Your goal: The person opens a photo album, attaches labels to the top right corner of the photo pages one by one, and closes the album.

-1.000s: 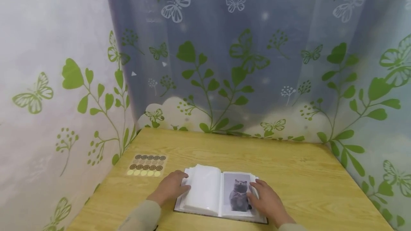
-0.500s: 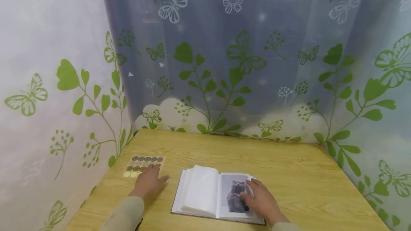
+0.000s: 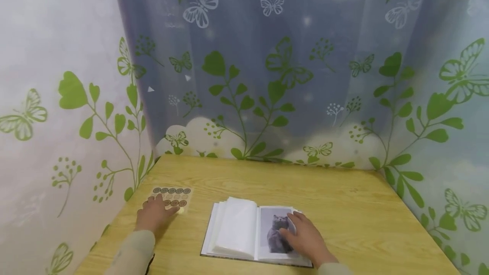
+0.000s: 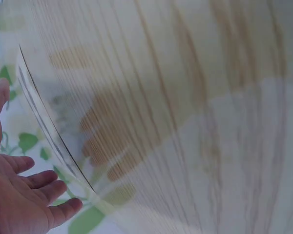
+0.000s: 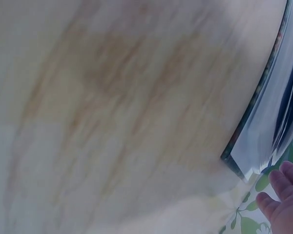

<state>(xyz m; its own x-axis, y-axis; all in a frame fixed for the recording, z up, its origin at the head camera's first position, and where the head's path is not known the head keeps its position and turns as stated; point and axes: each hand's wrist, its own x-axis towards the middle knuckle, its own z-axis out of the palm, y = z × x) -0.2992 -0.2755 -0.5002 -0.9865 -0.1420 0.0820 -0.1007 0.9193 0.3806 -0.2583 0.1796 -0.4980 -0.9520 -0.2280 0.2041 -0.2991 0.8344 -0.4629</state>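
A photo album (image 3: pixel 238 228) lies spread on the table, a blank white sleeve on its left half and a cat photo (image 3: pixel 276 234) on its right. My right hand (image 3: pixel 307 237) rests at the right page's outer edge, overlapping the photo, its fingers loosely extended. In the right wrist view, that hand's fingers (image 5: pixel 282 187) sit beside the album's page edges (image 5: pixel 266 131). My left hand (image 3: pixel 154 215) reaches over a sheet of round stickers (image 3: pixel 173 197), covering its lower left part. Fingers (image 4: pixel 44 183) of that hand are spread apart in the left wrist view, with nothing in them.
The wood-grain table (image 3: pixel 355 211) meets a curtain (image 3: pixel 252 109) printed with leaves and butterflies at the back. A pale patterned curtain (image 3: pixel 34 173) hangs along the left side, and another stretch falls beyond the right edge.
My left hand has left the album's left edge and moved left onto the sticker sheet. My right hand has slid slightly inward over the cat photo. The head view has shifted a little.
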